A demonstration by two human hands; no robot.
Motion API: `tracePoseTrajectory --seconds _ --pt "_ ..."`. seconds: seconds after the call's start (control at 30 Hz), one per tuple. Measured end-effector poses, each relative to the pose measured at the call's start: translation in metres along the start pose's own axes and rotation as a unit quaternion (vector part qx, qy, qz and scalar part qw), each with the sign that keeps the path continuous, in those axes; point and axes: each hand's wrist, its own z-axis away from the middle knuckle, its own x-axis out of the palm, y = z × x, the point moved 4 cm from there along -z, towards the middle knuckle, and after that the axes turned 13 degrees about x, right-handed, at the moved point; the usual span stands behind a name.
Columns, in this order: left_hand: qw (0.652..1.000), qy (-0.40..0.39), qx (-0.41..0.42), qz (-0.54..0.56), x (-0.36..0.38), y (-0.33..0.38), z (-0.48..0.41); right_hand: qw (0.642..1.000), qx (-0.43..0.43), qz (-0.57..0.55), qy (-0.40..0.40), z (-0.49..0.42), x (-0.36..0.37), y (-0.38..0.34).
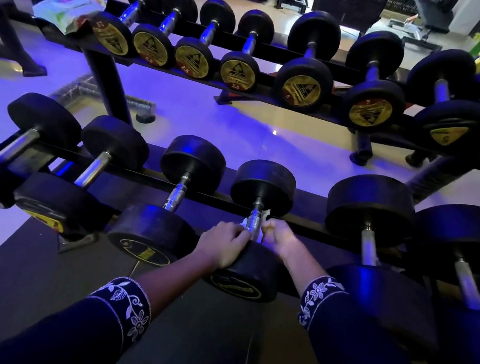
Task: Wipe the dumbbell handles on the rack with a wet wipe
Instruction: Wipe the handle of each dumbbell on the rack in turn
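A: Where are the wipes?

B: The packet [70, 5] lies at the upper left of the frame, on the end of the far rack [281, 53]. The wipe [265, 215] in use is at the lower middle, on the near rack [146, 179], around the handle [254, 222] of the fourth dumbbell [263, 182] from the left.

A: How does that handle look?

B: It is short, ridged metal, shining blue, between two round black weights. White scraps of the wipe show on both sides of it.

A: And the hands?

B: The left hand [225, 243] lies over the near weight, fingers curled in, pinching the wipe at the handle's left side. The right hand [278, 238], a little blurred, is curled tight on the wipe at the right side. Both sleeves [122, 307] are dark with white flowers.
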Motion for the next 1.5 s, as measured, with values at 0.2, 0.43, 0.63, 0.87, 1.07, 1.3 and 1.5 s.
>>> tracePoseTrajectory --seconds 0.2,0.43,0.63,0.87,1.07,1.3,1.5 --pt "1.0 0.0 0.001 -0.002 -0.003 0.003 0.001 0.998 -0.033 -0.037 -0.039 -0.006 0.018 -0.032" --pt "1.0 0.0 0.002 0.001 -0.001 0.0 0.0 0.985 0.029 0.113 -0.129 0.028 0.011 0.006" --pt "1.0 0.0 0.003 0.008 -0.003 0.002 0.002 0.998 -0.025 0.018 -0.06 0.006 0.031 -0.034" --pt "1.0 0.012 -0.004 0.005 -0.001 0.002 0.0 0.987 -0.102 0.114 0.041 0.013 0.01 -0.004" --pt "0.999 0.025 -0.025 -0.002 0.002 0.002 0.002 0.846 -0.269 0.39 0.246 0.029 0.02 -0.029" --pt "0.999 0.024 -0.028 0.009 -0.001 0.003 0.005 0.709 -0.365 0.553 0.241 0.035 0.033 -0.029" --pt "0.999 0.024 -0.034 0.003 0.001 0.0 0.001 0.727 -0.378 0.558 0.131 0.033 0.012 -0.019"
